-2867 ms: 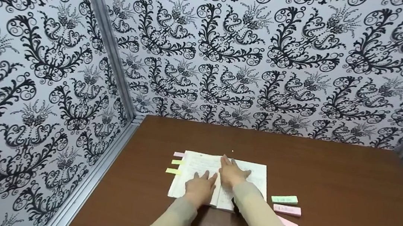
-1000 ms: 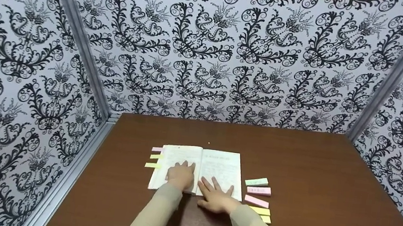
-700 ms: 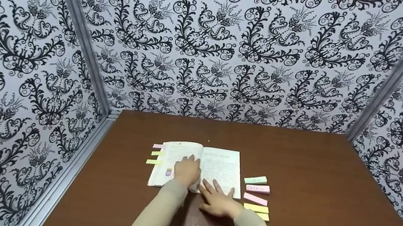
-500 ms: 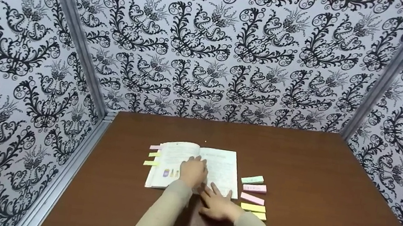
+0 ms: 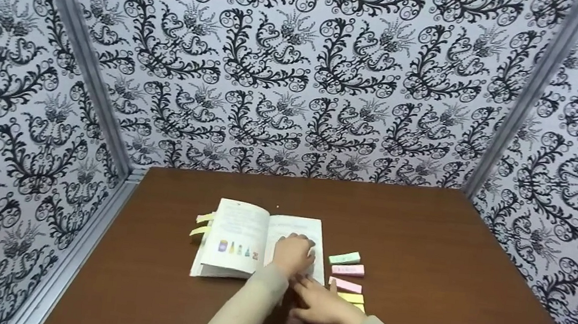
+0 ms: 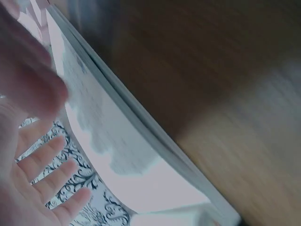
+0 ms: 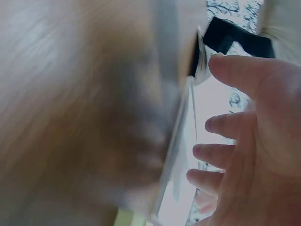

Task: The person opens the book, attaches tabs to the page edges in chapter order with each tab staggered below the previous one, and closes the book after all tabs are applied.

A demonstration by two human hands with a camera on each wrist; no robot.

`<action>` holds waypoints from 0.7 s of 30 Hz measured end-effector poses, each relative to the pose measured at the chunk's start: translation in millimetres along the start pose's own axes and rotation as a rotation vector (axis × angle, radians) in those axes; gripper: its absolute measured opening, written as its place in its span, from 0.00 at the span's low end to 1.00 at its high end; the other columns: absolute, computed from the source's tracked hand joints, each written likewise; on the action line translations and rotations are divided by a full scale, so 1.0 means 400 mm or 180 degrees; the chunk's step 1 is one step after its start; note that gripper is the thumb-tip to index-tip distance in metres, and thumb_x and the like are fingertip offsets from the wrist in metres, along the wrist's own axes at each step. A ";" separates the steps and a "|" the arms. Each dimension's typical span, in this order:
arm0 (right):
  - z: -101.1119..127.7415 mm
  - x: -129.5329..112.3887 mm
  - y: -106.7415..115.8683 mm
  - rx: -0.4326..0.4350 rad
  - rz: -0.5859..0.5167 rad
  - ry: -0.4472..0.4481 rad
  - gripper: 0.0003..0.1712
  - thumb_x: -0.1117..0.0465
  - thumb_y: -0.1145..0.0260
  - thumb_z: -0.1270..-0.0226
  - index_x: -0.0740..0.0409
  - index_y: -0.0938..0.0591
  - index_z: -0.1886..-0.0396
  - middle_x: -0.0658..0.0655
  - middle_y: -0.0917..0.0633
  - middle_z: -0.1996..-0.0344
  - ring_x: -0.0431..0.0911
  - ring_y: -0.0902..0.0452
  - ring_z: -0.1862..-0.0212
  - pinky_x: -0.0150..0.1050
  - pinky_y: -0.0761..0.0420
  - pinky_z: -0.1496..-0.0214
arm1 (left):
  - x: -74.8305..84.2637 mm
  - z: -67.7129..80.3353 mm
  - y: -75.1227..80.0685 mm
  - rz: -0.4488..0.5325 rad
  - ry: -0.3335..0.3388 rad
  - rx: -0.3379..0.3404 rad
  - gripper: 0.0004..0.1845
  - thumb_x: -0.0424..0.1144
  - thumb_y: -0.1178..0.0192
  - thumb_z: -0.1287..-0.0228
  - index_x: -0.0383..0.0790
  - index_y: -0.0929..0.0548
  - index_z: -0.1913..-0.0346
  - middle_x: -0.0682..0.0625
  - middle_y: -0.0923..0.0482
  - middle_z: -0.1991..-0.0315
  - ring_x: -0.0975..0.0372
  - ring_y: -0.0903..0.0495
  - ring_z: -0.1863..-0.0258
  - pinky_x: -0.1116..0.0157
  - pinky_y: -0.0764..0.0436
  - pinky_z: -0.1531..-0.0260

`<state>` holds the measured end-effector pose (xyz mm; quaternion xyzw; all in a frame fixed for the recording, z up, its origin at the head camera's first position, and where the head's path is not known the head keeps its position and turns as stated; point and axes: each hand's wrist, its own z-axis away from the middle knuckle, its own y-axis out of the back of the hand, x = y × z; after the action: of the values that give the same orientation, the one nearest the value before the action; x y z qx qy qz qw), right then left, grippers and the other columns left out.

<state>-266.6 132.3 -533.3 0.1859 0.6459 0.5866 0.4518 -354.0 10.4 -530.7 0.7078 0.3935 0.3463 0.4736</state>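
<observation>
An open book (image 5: 238,240) lies near the middle of the brown worktop (image 5: 444,264), its left page raised, printed with text and a row of small coloured figures. The left hand (image 5: 294,254) rests flat, fingers relaxed, on the right page; the right hand (image 5: 325,305) lies open at the near edge beside coloured sticky notes (image 5: 346,270).

the head camera looks forward and down from above the near edge of the brown wooden table (image 5: 420,240), far enough back to take in the whole top and three patterned black-and-white walls (image 5: 299,66). the left wrist camera sits very close, tilted, facing the white pages of the open book (image 6: 108,141) and the table. the right wrist camera, equally close and blurred, faces the book's edge. all three views share the book and table.
</observation>
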 end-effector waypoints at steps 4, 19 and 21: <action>0.049 0.029 0.027 0.0161 -0.0051 0.0004 0.39 0.45 0.39 0.33 0.61 0.33 0.29 0.66 0.35 0.30 0.63 0.44 0.29 0.80 0.56 0.42 | 0.026 -0.014 -0.015 -0.0022 -0.0125 0.0038 0.10 0.43 0.35 0.42 0.47 0.11 0.59 0.52 0.15 0.64 0.56 0.19 0.62 0.53 0.20 0.62; 0.151 0.117 0.050 0.0555 -0.0343 -0.0348 0.36 0.45 0.36 0.36 0.60 0.27 0.34 0.67 0.29 0.35 0.66 0.37 0.34 0.77 0.44 0.43 | 0.080 -0.043 -0.074 0.0013 -0.0102 -0.0191 0.09 0.43 0.29 0.48 0.51 0.11 0.61 0.53 0.16 0.65 0.55 0.19 0.60 0.49 0.22 0.55; 0.159 0.132 0.051 0.0629 -0.0295 -0.0367 0.34 0.45 0.36 0.36 0.60 0.25 0.35 0.68 0.28 0.37 0.66 0.35 0.35 0.75 0.40 0.43 | 0.091 -0.044 -0.070 0.0046 -0.0092 -0.0186 0.08 0.41 0.30 0.48 0.50 0.11 0.62 0.53 0.15 0.64 0.54 0.19 0.60 0.48 0.22 0.54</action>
<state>-249.1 215.6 -527.6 0.2329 0.6814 0.4870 0.4943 -359.2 56.4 -547.5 0.7014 0.3711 0.3508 0.4972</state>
